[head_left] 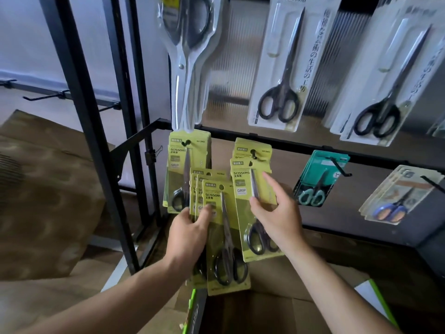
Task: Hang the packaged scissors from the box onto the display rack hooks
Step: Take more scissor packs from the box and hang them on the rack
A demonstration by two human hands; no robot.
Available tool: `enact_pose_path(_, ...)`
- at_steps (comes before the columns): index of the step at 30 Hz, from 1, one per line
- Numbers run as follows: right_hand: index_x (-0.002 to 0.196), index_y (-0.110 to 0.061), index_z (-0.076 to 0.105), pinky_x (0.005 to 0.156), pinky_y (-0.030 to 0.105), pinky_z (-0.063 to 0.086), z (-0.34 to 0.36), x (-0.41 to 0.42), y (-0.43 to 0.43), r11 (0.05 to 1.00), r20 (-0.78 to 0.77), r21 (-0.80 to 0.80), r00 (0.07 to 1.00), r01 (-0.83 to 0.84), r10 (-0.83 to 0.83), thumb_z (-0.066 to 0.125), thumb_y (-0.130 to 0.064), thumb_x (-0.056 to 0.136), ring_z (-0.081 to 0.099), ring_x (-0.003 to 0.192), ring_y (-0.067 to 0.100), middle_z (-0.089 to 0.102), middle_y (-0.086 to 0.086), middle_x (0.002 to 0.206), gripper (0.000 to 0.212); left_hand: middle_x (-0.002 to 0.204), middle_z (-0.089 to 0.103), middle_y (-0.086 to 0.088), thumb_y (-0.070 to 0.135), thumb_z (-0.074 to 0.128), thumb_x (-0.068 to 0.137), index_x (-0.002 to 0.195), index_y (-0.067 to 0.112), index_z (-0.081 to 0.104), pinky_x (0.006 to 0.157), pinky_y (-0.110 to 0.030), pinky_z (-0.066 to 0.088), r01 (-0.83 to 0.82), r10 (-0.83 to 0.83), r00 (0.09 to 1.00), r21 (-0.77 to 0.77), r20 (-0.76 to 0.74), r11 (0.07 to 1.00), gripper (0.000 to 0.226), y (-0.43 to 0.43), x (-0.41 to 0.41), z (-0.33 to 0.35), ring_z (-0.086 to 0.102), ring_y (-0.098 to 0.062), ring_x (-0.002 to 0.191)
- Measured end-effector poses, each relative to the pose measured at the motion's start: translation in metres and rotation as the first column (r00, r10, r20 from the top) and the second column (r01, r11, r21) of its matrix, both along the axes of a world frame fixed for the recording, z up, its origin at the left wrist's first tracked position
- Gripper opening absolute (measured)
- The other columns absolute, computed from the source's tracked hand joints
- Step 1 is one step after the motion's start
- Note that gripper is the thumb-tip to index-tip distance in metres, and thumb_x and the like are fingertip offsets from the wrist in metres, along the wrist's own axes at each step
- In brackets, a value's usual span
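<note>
Lower centre: the left hand [190, 233] clamps its fingers on a stack of yellow packs [224, 237]; the right hand [277, 213] pinches one pack [240, 220], index finger straight.

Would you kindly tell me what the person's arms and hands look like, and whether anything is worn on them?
The left forearm and right forearm are bare as far as the view shows, with no sleeve in sight. The left hand and right hand wear no gloves, and no ring, watch or bracelet shows on the fingers or wrists.

Head camera looks forward and down, near the rack [93, 141].
</note>
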State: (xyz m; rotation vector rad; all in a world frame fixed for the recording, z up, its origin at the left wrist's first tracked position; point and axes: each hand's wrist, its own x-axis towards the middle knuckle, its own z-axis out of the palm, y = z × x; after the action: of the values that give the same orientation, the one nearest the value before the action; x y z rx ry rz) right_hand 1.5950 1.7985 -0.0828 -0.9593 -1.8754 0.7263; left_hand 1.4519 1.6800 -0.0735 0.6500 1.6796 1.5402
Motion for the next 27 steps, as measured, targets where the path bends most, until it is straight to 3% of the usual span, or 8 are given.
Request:
enact_pose_path(5,0.141,-0.017,0.050,0.097,0.006,0.038,-0.010,0.004,-0.002,0.985,0.036,0.171,0.999,-0.030,0.024,0.072,-0.020,0.083,0.052,0.114,0.004,0.052,0.000,0.114,0.062,0.084,0.073,-0.021,0.035,0.057,0.097,0.098,0.018,0.066,0.072,-0.059,0.058,-0.002,0.002,0.997,-0.010,0.080,1.000,0.019,-0.005,-0.007,-0.001,0.071,-0.041,0.080)
enact_pose_path(11,0.139,-0.009,0.050,0.096,0.006,0.038,-0.004,0.004,-0.004,0.942,-0.010,0.334,0.999,0.038,-0.037,0.066,-0.028,0.083,0.051,0.106,0.005,0.052,0.008,0.112,0.062,0.077,0.075,-0.012,0.033,0.055,0.098,0.100,0.019,0.064,0.068,-0.048,0.061,0.003,-0.003,0.995,0.003,0.096,1.000,0.017,-0.004,-0.011,-0.007,0.074,-0.029,0.070)
enact_pose_path(15,0.140,-0.008,0.050,0.091,0.001,0.035,0.004,-0.001,0.004,0.933,-0.039,0.330,0.990,0.140,-0.135,0.076,-0.011,0.080,0.045,0.100,-0.005,0.052,0.012,0.112,0.066,0.075,0.074,-0.013,0.033,0.054,0.098,0.097,0.018,0.063,0.057,-0.039,0.061,0.002,-0.005,0.995,0.029,0.100,1.000,0.018,-0.004,-0.011,-0.004,0.073,-0.029,0.066)
enact_pose_path(18,0.140,-0.007,0.050,0.089,-0.002,0.032,0.003,-0.006,0.005,0.922,-0.032,0.345,0.984,0.174,-0.174,0.078,-0.009,0.078,0.043,0.099,-0.001,0.052,0.014,0.110,0.068,0.072,0.074,-0.011,0.032,0.054,0.098,0.098,0.018,0.063,0.051,-0.034,0.059,-0.001,-0.004,0.993,0.049,0.118,0.999,0.017,-0.005,-0.011,0.000,0.073,-0.027,0.064)
enact_pose_path(27,0.140,-0.010,0.049,0.091,-0.004,0.032,-0.004,-0.009,-0.001,0.916,0.011,0.383,0.991,0.117,-0.131,0.079,-0.007,0.076,0.041,0.105,-0.005,0.050,0.012,0.115,0.070,0.077,0.075,-0.010,0.032,0.055,0.098,0.102,0.017,0.064,0.054,-0.035,0.060,-0.013,0.005,0.991,0.063,0.135,0.998,0.018,-0.008,-0.016,-0.003,0.074,-0.027,0.067)
